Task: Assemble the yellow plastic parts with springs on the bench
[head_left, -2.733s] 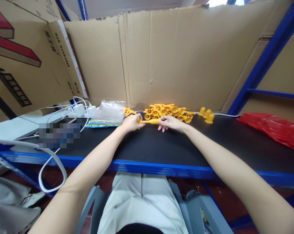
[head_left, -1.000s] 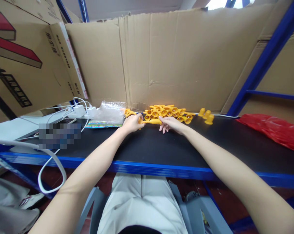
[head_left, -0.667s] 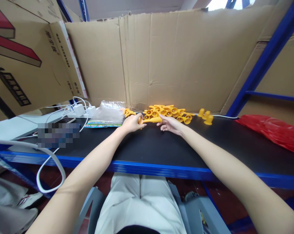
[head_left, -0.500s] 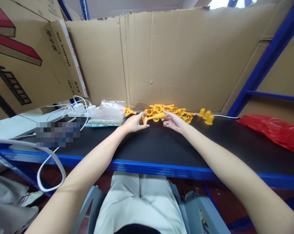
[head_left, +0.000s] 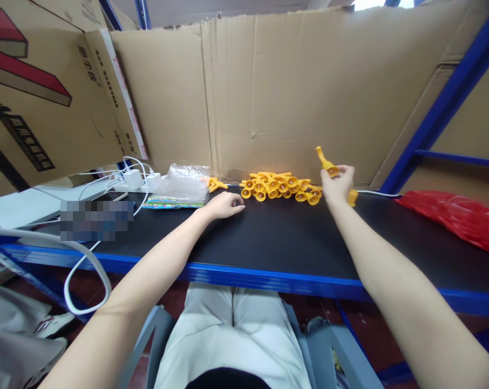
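My right hand [head_left: 338, 183] is raised above the right part of the table, its fingers closed on a yellow plastic funnel [head_left: 324, 160]. The funnel is tilted, narrow stem up and to the left, wide mouth by my fingers. Just beyond that hand a yellow funnel-like piece [head_left: 353, 198] stands on the table, partly hidden by it. My left hand [head_left: 225, 205] rests on the black tabletop [head_left: 269, 237] with fingers loosely curled, thumb a little apart, nothing visible in it. To its right lies a pile of yellow funnels [head_left: 272, 186], many with mouths facing me.
Left of the pile lie a few yellow pieces [head_left: 217, 185] and clear plastic packaging [head_left: 183, 183]. White chargers and cables [head_left: 133, 179] sit farther left. A red plastic bag [head_left: 455, 216] lies at the right. Cardboard [head_left: 289, 97] walls the back; a blue rail [head_left: 269, 278] edges the front.
My right hand has carried the funnel rightward and up from the pile, turning its stem upward. My left hand has let go of the funnel's wide end and stays near the same spot.
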`<state>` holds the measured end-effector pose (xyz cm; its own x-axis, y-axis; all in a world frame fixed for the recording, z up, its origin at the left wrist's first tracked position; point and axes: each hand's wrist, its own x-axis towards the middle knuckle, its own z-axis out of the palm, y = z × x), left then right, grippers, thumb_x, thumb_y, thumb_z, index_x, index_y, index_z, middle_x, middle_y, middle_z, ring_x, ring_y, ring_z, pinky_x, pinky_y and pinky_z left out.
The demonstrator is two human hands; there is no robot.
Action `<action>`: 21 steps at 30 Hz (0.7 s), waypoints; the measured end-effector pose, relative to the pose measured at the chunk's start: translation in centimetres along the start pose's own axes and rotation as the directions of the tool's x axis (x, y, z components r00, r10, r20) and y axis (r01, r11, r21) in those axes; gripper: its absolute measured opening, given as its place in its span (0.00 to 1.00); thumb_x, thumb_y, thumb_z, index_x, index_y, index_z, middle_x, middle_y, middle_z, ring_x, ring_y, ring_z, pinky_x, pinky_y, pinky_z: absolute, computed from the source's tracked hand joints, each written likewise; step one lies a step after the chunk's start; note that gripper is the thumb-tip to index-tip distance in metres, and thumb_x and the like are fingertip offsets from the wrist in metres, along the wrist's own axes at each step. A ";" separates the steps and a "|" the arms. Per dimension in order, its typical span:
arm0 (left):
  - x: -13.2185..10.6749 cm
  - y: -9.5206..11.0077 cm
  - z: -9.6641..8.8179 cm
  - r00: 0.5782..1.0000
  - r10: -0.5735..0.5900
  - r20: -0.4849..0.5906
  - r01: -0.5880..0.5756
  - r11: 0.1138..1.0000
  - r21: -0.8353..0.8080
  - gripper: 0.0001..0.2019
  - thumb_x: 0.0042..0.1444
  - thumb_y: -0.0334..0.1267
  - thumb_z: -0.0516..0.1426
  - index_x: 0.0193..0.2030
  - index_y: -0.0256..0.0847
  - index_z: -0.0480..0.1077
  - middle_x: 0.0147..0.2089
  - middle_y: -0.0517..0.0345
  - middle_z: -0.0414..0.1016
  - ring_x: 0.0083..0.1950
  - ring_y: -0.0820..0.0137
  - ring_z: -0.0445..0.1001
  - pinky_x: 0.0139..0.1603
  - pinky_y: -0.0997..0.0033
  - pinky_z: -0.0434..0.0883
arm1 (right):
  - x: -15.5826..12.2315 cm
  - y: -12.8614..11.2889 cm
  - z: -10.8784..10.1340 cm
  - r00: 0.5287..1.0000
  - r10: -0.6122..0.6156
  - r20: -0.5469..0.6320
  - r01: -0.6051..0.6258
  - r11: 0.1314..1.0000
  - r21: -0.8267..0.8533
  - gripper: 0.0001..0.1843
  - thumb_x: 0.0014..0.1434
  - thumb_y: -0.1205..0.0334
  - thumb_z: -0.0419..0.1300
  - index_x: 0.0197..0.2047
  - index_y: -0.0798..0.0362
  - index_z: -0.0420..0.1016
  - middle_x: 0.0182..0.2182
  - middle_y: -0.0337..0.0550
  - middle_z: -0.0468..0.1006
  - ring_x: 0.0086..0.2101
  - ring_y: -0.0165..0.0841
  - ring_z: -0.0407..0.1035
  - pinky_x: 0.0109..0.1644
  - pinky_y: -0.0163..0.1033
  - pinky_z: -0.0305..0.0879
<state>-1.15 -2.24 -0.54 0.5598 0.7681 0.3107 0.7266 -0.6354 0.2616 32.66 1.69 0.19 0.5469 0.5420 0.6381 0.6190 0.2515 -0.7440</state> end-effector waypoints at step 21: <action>-0.1 0.3 -0.1 0.999 -0.022 0.024 0.022 1.000 0.008 0.13 0.53 0.42 0.54 0.39 0.39 0.76 0.31 0.55 0.77 0.32 0.70 0.73 0.34 0.73 0.67 | -0.4 2.3 0.5 0.893 0.104 0.438 0.088 0.915 -0.395 0.30 0.61 0.55 0.50 0.64 0.60 0.58 0.61 0.58 0.62 0.59 0.45 0.58 0.62 0.50 0.53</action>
<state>-1.03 -2.56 -0.36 0.5533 0.7834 0.2831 0.7417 -0.6180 0.2606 33.63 2.45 -1.84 0.3054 0.8613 0.4060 0.8365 -0.0390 -0.5465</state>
